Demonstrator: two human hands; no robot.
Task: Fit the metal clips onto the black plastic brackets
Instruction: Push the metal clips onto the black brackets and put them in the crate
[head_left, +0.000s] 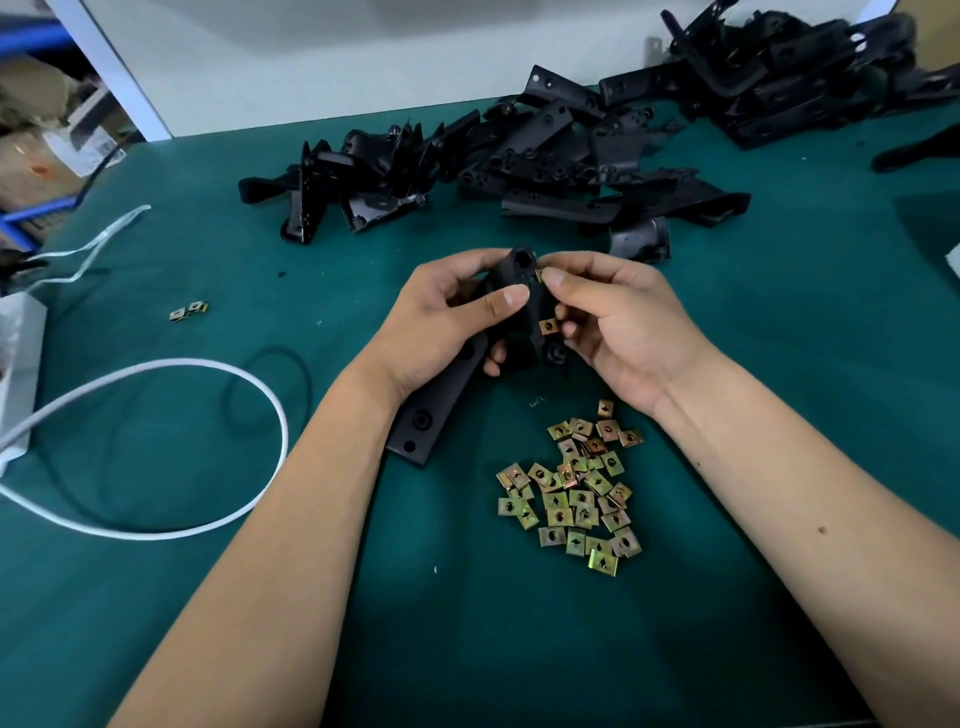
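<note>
Left hand gripping one black bracket above the bench, right hand pinching a metal clip at its top edge, second clip already seated, dozens loose in clip pile, two stray clips far left, bracket heap behind

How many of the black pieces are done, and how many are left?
One clip already sits on the bracket in the left hand. The right hand is pinching a second clip at its top edge. Plenty left: a heap of brackets waits behind, and a pile of loose clips lies near. I can't count finished ones.
</note>
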